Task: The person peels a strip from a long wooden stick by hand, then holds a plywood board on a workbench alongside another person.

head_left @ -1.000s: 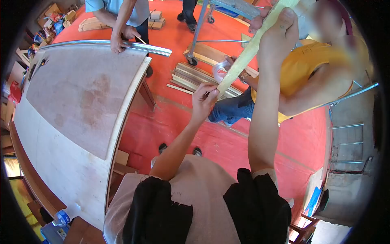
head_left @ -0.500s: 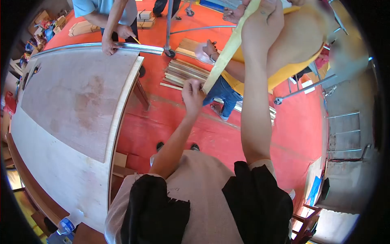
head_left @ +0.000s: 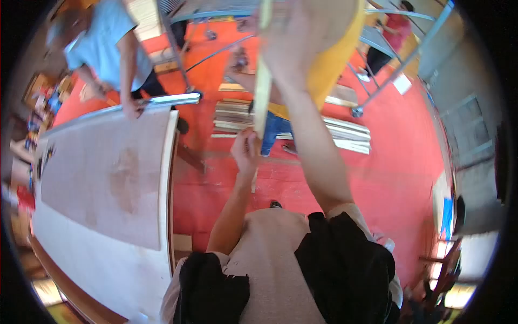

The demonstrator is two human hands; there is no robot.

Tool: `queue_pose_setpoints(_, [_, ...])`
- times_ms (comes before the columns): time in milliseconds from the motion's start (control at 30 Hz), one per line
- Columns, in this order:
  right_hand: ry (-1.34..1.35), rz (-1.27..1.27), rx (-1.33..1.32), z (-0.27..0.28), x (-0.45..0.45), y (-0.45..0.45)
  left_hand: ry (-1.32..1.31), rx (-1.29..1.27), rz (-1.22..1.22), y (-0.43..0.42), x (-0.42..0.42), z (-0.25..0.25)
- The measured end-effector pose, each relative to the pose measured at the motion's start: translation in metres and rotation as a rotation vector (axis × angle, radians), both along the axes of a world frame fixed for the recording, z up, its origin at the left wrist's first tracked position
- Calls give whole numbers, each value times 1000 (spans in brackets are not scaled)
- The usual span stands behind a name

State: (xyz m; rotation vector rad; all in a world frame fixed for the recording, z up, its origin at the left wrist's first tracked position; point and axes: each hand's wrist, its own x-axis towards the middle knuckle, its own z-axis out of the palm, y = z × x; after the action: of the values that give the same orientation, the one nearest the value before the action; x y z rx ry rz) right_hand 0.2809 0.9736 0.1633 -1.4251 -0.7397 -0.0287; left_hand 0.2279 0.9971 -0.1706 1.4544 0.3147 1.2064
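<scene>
A long pale-yellow strip (head_left: 262, 100), apparently wood, stands nearly upright in front of me. Its lower end is in my left hand (head_left: 246, 150), whose fingers are curled closed against it. Higher up, my right hand (head_left: 291, 51) is raised and blurred by motion, closed at the strip's upper part; its fingertips are not clearly visible. The top of the strip runs out of view. Behind it, a co-worker in a yellow shirt (head_left: 339, 48) and jeans (head_left: 276, 129) is partly hidden by my right arm.
Bundled wood strips (head_left: 345, 134) lie on the red floor (head_left: 388, 189). At left stands a board-topped table (head_left: 102, 270); a person in light blue (head_left: 116, 43) touches a metal rail (head_left: 175, 99) along its far edge. Wheeled scaffold frames (head_left: 391, 81) and a person in red (head_left: 398, 36) are beyond.
My view has turned rightward and up. The strip has swung from slanted to nearly upright, and both hands appear further left in view, still on it.
</scene>
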Motion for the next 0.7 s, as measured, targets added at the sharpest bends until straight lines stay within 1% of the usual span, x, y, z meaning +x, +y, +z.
queue_pose_setpoints(33, [-2,15,-21,0,2,-4,5,10,-4,0,0,-7])
queue_pose_setpoints(67, [-151,20,-7,-13,15,-3,-7,41,12,-4,0,-1])
queue_pose_setpoints(100, [-349,-101,155,-29,32,14,-19,73,33,-10,1,2])
queue_pose_setpoints(133, [-551,-210,306,-39,48,28,-22,88,37,-10,6,-4])
queue_pose_setpoints(200, [-496,-159,291,-35,44,17,-33,126,87,-5,12,-9])
queue_pose_setpoints(233, [-467,-115,291,-33,36,16,-42,62,50,-5,13,-12])
queue_pose_setpoints(267, [-170,95,284,-25,21,1,-50,-4,18,-10,12,-5])
queue_pose_setpoints(367, [-362,-194,190,-31,34,0,-43,-206,-78,-18,13,2])
queue_pose_setpoints(400, [-508,-266,240,-34,47,3,-33,-276,-110,-19,14,1])
queue_pose_setpoints(433, [-652,-334,291,-38,62,8,-52,-325,-94,-19,16,-3])
queue_pose_setpoints(467, [-704,-385,262,-42,63,10,-73,-372,-72,-15,20,-13])
queue_pose_setpoints(500, [-755,-439,235,-43,61,10,-102,-411,-42,-8,21,-12])
queue_pose_setpoints(533, [-719,-475,135,-46,54,0,-102,-465,-86,-5,14,-10])
queue_pose_setpoints(567, [-691,-506,49,-44,46,-8,-102,-373,-134,2,8,-17])
queue_pose_setpoints(600, [-585,-400,125,-41,35,-10,-117,-265,-178,16,2,-23])
queue_pose_setpoints(633, [-495,-285,202,-38,25,-11,-64,-310,-210,18,-6,-23])
queue_pose_setpoints(667, [-360,-261,210,-36,20,-7,-310,-463,-478,25,-5,-41])
queue_pose_setpoints(700, [-224,-239,223,-34,15,-4,5,-168,-356,23,-18,-24])
